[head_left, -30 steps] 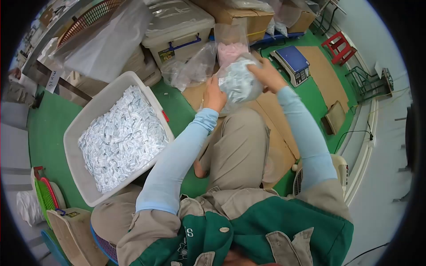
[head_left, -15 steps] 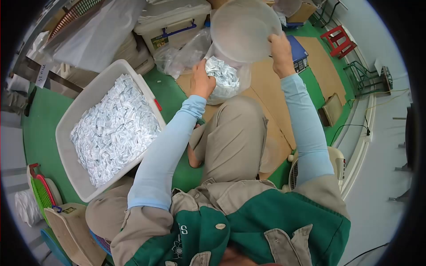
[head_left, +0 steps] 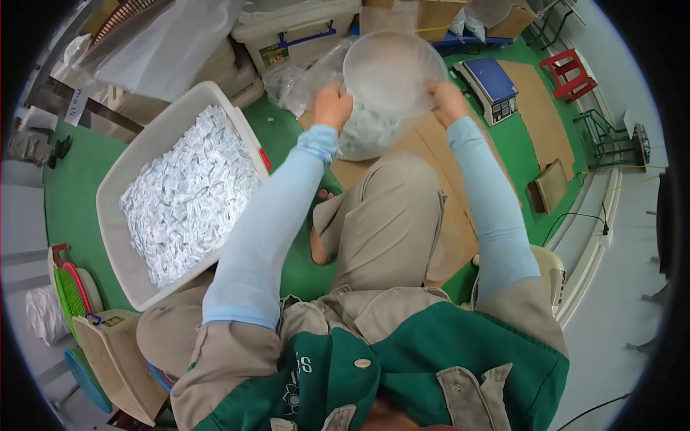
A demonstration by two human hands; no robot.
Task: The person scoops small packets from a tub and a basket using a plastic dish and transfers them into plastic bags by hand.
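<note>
A translucent plastic basin (head_left: 394, 72) is tilted over a clear plastic bag (head_left: 366, 140) that holds small white packets. My right hand (head_left: 448, 103) grips the basin by its right rim. Closed at the bag's upper left edge, my left hand (head_left: 333, 108) is beside the basin's left rim; the basin partly hides the bag's mouth. To the left stands a big white tub (head_left: 108, 208) heaped with small white packets (head_left: 190, 194), tilted near my left leg.
A lidded storage box (head_left: 298, 39) and crumpled clear plastic (head_left: 295, 86) lie beyond the bag. Right of it are cardboard sheets (head_left: 460, 179), a blue-topped scale (head_left: 490, 79) and a red stool (head_left: 568, 72). Baskets and a beige bin (head_left: 118, 359) stand at lower left.
The basin has come lower and nearer the bag, covering more of its mouth. My right hand has moved down with it. The view has shifted slightly, showing more of the scale.
</note>
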